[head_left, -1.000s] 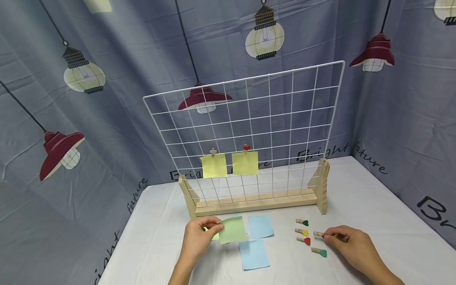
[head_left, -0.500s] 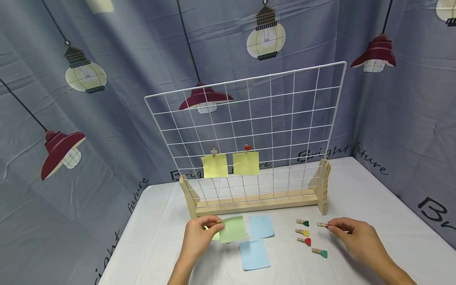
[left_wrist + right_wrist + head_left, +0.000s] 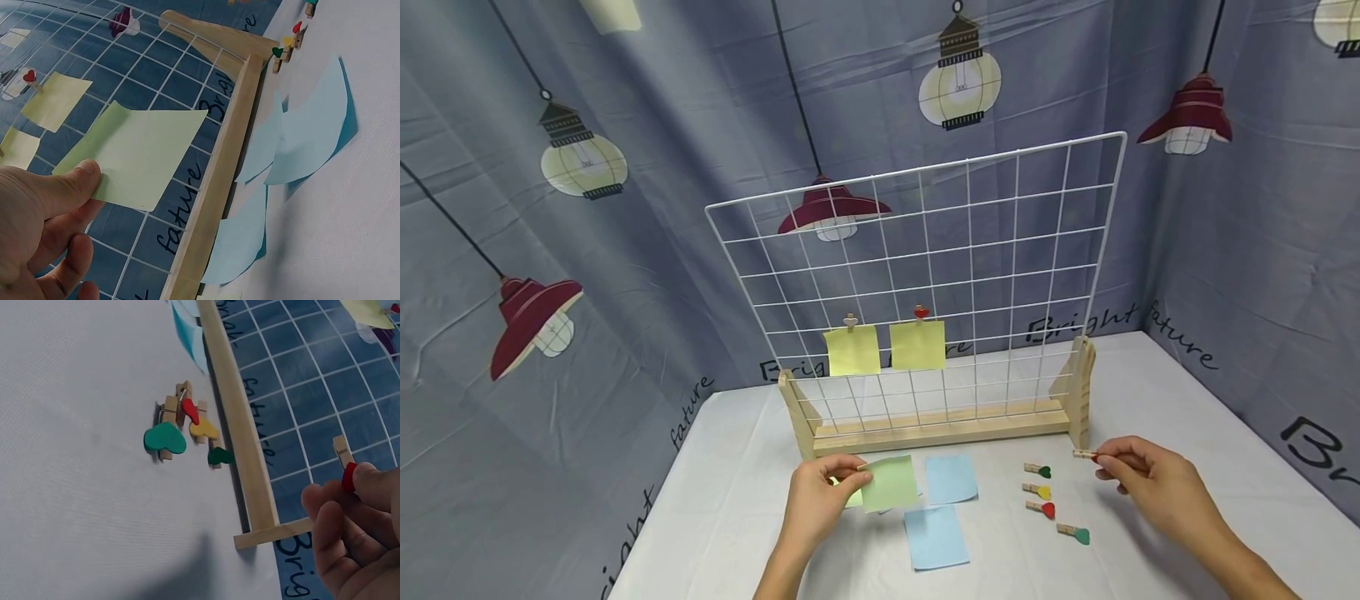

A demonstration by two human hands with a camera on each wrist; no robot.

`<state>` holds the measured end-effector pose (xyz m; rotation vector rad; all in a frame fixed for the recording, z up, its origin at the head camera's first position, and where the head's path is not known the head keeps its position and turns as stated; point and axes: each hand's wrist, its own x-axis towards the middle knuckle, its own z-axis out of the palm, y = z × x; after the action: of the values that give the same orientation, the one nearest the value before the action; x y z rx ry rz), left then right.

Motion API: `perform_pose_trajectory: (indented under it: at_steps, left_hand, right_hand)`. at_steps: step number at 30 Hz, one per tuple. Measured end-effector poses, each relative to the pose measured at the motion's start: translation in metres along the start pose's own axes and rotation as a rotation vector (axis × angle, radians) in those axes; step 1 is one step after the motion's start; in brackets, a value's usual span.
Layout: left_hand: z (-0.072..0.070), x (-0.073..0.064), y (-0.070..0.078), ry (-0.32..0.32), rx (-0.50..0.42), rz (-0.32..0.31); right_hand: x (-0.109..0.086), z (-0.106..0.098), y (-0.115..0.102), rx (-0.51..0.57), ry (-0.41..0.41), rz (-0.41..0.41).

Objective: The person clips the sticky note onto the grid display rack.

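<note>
Left hand (image 3: 820,497), yours: pinching green note (image 3: 891,483), raised before grid (image 3: 927,251). Right hand (image 3: 1159,483), yours: pinching red-heart peg (image 3: 345,461), above table (image 3: 730,475), near four loose pegs (image 3: 1042,492). Two yellow notes (image 3: 918,346): pegged up. Step, by look: note and peg readied, not yet hung. Next move likely calls for note against grid, peg squeezed open over both.

1. Table (image 3: 1210,483): white-topped.
2. Blue-grey curtain (image 3: 700,108): behind the table and along both its sides, creased.
3. Printed lamps (image 3: 960,87): red and cream, higher than the table.
4. Black lettering (image 3: 1180,333): near the table's edges.
</note>
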<state>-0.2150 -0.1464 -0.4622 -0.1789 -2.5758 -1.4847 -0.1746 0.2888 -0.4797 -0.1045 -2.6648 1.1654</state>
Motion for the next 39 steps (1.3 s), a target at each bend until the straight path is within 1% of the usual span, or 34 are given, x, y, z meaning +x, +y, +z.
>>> perform_pose_trajectory:
  at_steps: [11,19,24,28,34,39]
  left_hand:
    - [0.001,0.001,-0.001,0.010,0.009,0.004]
    - [0.004,0.004,-0.001,0.001,0.014,0.013]
    - [0.006,0.006,0.002,0.000,0.006,0.026]
    - [0.007,0.009,0.004,-0.002,-0.002,0.046]
    - [0.012,0.012,0.008,-0.014,-0.003,0.072]
    - [0.017,0.014,0.011,-0.024,-0.002,0.076]
  right_hand:
    - [-0.001,-0.002,-0.004,0.006,0.061,-0.039]
    - [0.000,-0.002,-0.009,0.011,0.099,-0.018]
    - [0.000,0.000,-0.012,-0.001,0.120,-0.032]
    - [0.000,0.002,-0.013,0.001,0.118,-0.049]
    - [0.001,0.003,-0.015,0.001,0.111,-0.023]
    - [0.003,0.006,-0.018,0.031,0.071,-0.008]
